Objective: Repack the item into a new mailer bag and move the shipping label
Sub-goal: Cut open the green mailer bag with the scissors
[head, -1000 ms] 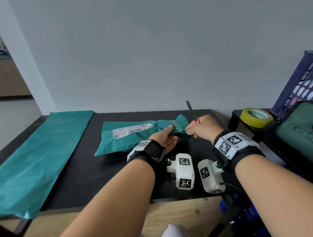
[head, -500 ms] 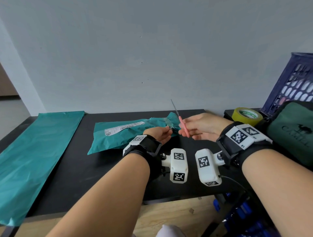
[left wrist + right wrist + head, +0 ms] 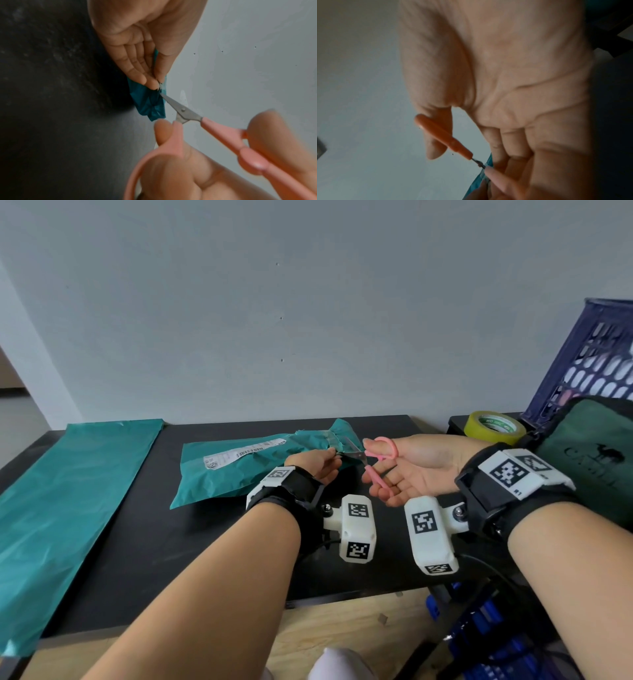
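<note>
Sealed teal mailer (image 3: 239,470) lies mid-table toward the back edge, shipping label (image 3: 243,456) face up. New flat mailer (image 3: 68,501) lies along the table's left edge.

Left hand (image 3: 317,465) pinches the sealed mailer's right end, lifting it taut. Right hand (image 3: 414,470) grips pink scissors (image 3: 371,462), thumb through one loop; blade tips meet the plastic just beside the left fingertips (image 3: 150,82). Whether the blades have bitten yet is unclear in the blur.

Step in hand, as judged: cutting open the old bag. Keep the film tensioned, snip close to the seam, shallow, so the contents and label stay whole; mind the pinching fingers.
</note>
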Motion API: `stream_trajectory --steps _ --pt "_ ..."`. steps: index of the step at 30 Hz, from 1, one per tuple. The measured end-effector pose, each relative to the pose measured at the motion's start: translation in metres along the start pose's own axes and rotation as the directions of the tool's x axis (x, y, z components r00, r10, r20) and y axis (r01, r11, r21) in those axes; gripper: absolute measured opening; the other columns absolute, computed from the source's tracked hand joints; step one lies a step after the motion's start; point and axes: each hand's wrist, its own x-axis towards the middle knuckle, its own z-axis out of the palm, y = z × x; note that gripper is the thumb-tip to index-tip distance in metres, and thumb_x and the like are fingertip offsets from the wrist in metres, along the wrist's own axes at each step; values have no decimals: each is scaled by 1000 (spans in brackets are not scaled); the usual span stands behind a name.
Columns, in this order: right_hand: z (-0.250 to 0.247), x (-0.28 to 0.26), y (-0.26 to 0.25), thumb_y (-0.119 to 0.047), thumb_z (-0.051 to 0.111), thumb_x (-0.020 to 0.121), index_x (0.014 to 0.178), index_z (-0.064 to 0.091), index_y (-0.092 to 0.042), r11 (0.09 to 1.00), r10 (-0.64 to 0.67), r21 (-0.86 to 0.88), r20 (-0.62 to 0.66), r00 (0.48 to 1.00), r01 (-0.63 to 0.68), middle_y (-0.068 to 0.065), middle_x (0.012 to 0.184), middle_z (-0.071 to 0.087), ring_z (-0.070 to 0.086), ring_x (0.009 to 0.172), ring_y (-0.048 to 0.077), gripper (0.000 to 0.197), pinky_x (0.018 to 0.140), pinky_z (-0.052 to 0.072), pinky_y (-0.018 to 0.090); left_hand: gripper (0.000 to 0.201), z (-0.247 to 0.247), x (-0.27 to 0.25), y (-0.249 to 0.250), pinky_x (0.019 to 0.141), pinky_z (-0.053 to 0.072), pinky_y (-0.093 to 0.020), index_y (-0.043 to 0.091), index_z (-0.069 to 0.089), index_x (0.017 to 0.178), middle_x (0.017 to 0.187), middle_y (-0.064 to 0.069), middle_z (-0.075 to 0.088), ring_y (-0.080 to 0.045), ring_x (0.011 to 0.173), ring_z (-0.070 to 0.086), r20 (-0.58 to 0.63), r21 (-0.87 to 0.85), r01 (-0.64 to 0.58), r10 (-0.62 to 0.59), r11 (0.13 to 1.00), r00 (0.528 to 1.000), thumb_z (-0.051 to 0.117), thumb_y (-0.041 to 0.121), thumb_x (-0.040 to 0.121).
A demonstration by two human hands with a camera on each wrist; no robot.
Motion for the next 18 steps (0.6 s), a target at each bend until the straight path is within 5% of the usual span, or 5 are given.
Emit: stream_trajectory --steps 8,13,18 --pt "4 6 3 -55 50 89 123 54 2 997 -33 73 31 999 31 11 83 64 59 66 14 66 61 58 25 9 -3 -1 -1 55 56 -19 5 62 84 55 -1 66 -6 49 63 34 -2 -3 3 1000 999 62 10 92" --pt "10 13 8 -50 52 91 118 55 4 988 -58 144 0 998 58 14 88 63 62 74 19 61 63 60 28 7 -2 -3 0 53 56 -19 4 63 86 64 -3 65 -7 53 62 89 8 30 -31 1000 996 62 9 92" --pt "18 18 12 -44 51 94 118 54 6 978 -91 185 -42 995 98 13 85 61 61 69 18 56 52 57 25 7 -2 -3 0 52 56 -19 3 63 87 71 -4 66 -9 63 63 112 3 47 -47 999 993 60 7 92"
